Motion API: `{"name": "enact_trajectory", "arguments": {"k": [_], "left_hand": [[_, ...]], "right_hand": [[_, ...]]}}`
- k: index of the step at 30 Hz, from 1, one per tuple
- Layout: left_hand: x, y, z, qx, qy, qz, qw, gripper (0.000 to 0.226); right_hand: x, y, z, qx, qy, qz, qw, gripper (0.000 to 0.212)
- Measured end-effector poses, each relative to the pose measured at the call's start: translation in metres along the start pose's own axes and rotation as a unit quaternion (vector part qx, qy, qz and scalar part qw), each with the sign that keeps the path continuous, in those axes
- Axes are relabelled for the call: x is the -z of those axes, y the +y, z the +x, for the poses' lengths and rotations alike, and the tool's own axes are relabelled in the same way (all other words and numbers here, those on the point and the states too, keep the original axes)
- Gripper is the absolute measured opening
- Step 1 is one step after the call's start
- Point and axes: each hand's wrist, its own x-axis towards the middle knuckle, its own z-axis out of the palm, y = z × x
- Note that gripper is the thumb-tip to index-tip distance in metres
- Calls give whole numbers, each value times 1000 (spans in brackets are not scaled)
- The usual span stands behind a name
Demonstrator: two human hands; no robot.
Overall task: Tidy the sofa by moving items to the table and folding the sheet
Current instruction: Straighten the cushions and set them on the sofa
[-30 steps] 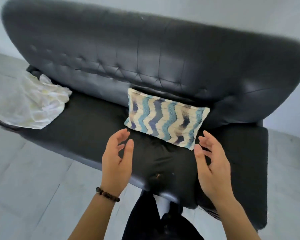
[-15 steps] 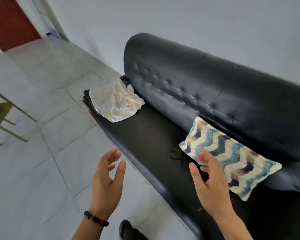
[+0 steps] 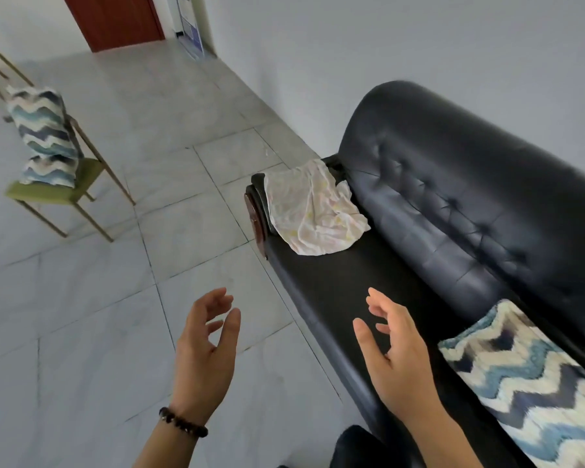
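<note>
**Sofa status: sheet unfolded, hands empty**

The sofa [image 3: 453, 204] and its cushion [image 3: 527, 390] are cut off at the right edge. The sheet [image 3: 313, 211] is thin, pale and crumpled, draped over the far armrest. Left hand [image 3: 205, 352] and right hand [image 3: 397, 359] hover with fingers spread, holding nothing. A second zigzag cushion [image 3: 44, 136] stands on a green chair [image 3: 53, 194].

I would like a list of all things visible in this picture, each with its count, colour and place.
sofa: one, black, right side against the wall
sheet: one, white, crumpled over the sofa's far end
zigzag cushion: one, blue and cream, on the sofa seat, lower right
second zigzag cushion: one, blue and cream, standing on the chair
chair: one, green seat, far left on the floor
door: one, red-brown, top left
bead bracelet: one, dark, left wrist
left hand: open, empty, over the floor
right hand: open, empty, over the sofa's front edge
</note>
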Motion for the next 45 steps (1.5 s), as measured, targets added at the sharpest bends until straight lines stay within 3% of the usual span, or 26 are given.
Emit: {"name": "enact_trajectory", "arguments": {"k": [8, 13, 19, 25, 30, 38, 45], "left_hand": [[2, -45, 154, 34, 38, 19, 999, 27], [31, -47, 259, 79, 68, 53, 993, 30], [94, -67, 335, 124, 195, 44, 972, 33], [156, -139, 406, 187, 319, 0, 929, 44], [234, -205, 525, 191, 344, -23, 919, 32], [383, -223, 723, 135, 318, 21, 938, 32], [458, -307, 869, 160, 293, 33, 942, 33]], "right_hand": [[-112, -1, 155, 11, -43, 45, 998, 49], [-190, -38, 294, 38, -146, 47, 987, 53], [-295, -120, 415, 127, -259, 46, 956, 55], [-435, -165, 486, 179, -348, 20, 920, 60], [-561, -224, 558, 198, -364, -6, 910, 57], [-699, -355, 666, 207, -321, 34, 924, 54], [-859, -393, 742, 177, -320, 27, 930, 55]]}}
